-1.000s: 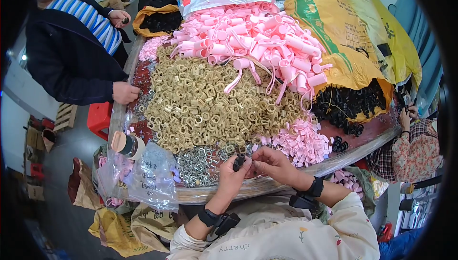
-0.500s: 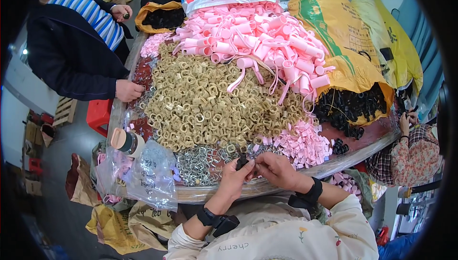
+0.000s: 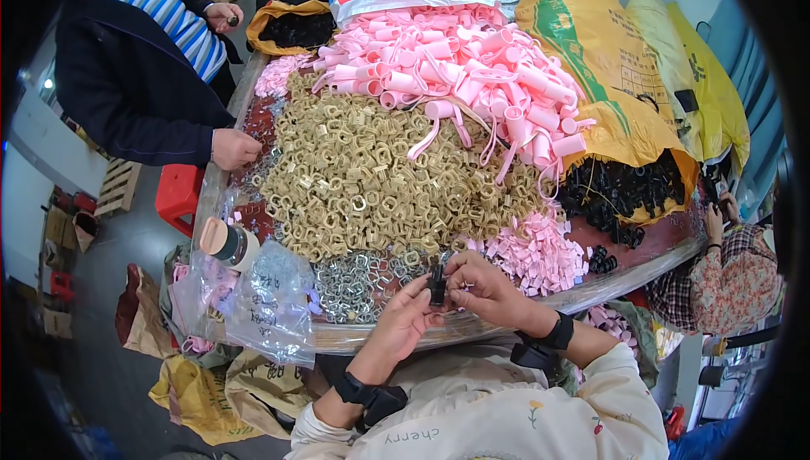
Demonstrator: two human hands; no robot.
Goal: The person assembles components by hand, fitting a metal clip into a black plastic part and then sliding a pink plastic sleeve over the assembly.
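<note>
The black piece (image 3: 437, 285) points away from me, long axis toward the counter's (image 3: 582, 294) far edge, above its near edge. My half-curled left hand (image 3: 403, 322) and pinched right hand (image 3: 483, 290) grip it between fingertips. Gold buckles (image 3: 363, 182) heap mid-counter; a red stool (image 3: 177, 194) stands by the left edge. The piece looks slim.

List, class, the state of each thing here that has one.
Person's left hand: fingers partly curled
Person's right hand: fingers bent
Small black plastic part: held between hands
Large yellow woven sack: open, black pieces spilling
Smaller yellow sack: open
Cream bottle with peach lid: closed
Clear plastic bag: crumpled
Red plastic stool: upright
</note>
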